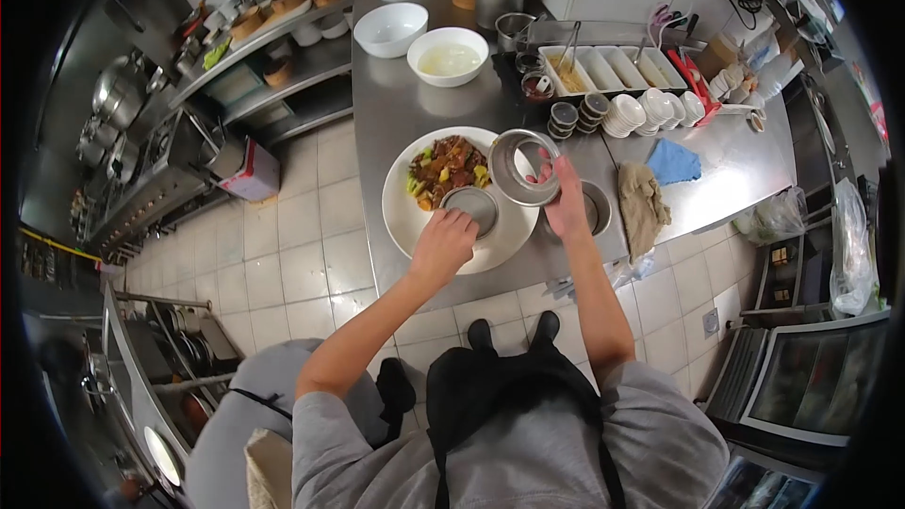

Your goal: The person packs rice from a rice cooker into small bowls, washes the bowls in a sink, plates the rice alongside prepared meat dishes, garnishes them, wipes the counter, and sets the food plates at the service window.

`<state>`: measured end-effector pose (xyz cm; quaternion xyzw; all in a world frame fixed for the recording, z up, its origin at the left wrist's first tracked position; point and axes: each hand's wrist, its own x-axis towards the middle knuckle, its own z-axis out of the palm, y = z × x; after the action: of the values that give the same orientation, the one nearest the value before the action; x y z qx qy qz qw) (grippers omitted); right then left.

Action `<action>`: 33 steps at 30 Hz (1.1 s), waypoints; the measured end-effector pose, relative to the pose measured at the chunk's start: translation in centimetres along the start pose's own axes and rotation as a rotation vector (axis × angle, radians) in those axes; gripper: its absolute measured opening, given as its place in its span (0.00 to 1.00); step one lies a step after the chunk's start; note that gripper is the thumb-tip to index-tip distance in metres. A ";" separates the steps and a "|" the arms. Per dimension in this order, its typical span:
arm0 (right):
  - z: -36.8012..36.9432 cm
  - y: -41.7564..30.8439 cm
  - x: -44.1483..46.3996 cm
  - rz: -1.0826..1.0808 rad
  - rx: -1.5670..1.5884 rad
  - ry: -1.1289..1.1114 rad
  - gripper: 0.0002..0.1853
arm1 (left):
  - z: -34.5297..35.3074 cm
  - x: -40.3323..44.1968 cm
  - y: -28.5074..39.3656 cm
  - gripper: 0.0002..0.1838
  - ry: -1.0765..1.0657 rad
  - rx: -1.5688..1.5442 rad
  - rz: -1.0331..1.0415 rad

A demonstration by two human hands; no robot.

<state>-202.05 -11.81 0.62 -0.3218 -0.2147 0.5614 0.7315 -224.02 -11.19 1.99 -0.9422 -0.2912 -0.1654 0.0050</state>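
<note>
A large white plate [400, 217] carries a heap of browned, glazed food with green pieces [451, 165]. On the plate beside the food is a small round metal cup [483, 211]; my left hand [445, 243] pinches its near rim with curled fingers. My right hand [566, 193] grips a metal bowl [509, 162], tilted above the plate's right side, with fingers reaching inside its rim. Partly behind my right wrist, another metal bowl [599, 207] rests on the counter.
Two white bowls [448, 57] stand farther back on the steel counter [377, 99]. Toward the right are a tray of ingredient compartments [613, 66], stacked lidded cups [627, 115], a blue cloth [674, 162] and a brown cloth [643, 207]. A grey-clothed person [255, 415] is close on my left.
</note>
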 end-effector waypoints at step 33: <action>-12.9 -18.9 -7.2 -0.231 -1.044 -0.003 0.29 | 4.1 4.3 22.3 0.14 0.222 -0.840 -0.655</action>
<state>-182.41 -24.76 5.42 -0.6167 -0.5003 0.2962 0.5307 -207.15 -26.91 1.44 -0.6998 -0.4763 -0.3590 -0.3932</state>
